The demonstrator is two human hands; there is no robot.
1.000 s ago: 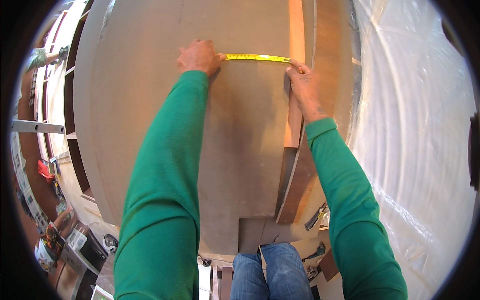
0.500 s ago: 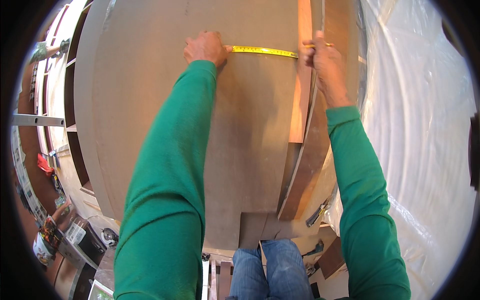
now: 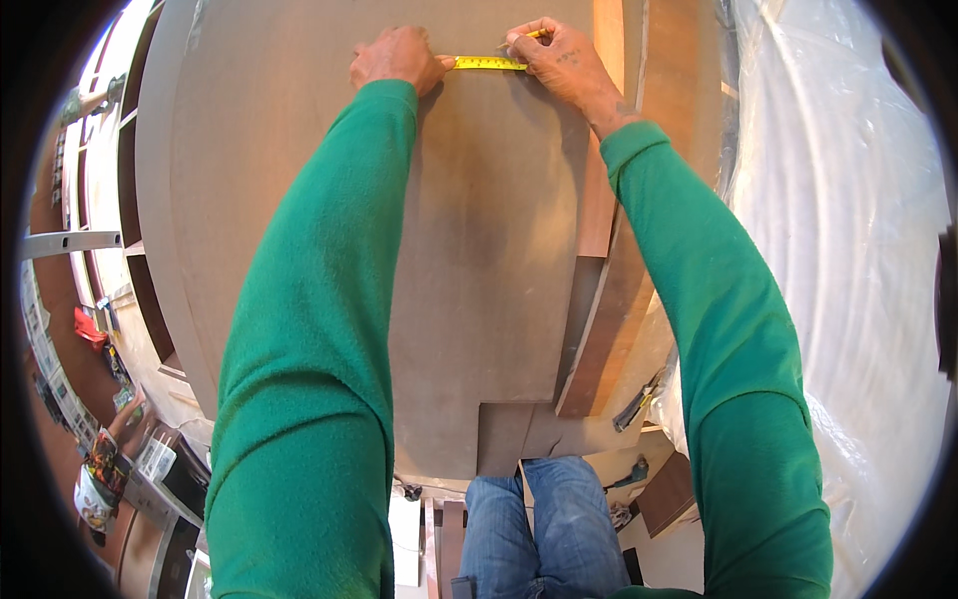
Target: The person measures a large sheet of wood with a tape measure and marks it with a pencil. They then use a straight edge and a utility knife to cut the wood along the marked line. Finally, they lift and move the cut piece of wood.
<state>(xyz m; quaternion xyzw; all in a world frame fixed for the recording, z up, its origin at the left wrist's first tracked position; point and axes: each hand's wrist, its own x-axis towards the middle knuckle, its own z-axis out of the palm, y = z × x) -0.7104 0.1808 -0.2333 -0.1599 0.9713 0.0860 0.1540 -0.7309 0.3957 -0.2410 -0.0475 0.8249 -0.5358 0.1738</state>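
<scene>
Both my hands are over the far part of a large grey-brown board. My left hand is closed around a tape measure, whose case is hidden in the fist; its yellow blade stretches rightward across the board. Between the thumb and fingers of my right hand is a thin yellow pencil. The fingers of that hand are at the right end of the visible blade. I cannot tell whether the pencil point touches the board.
Right of the board lie a light wooden strip and a darker plank. A hand tool is near the plank's near end. Translucent plastic sheeting hangs at the right. Another person is at the lower left.
My right hand has moved left from over the wooden strip onto the board, pencil still held. The visible blade is shorter. Both hands appear farther up in the view.
</scene>
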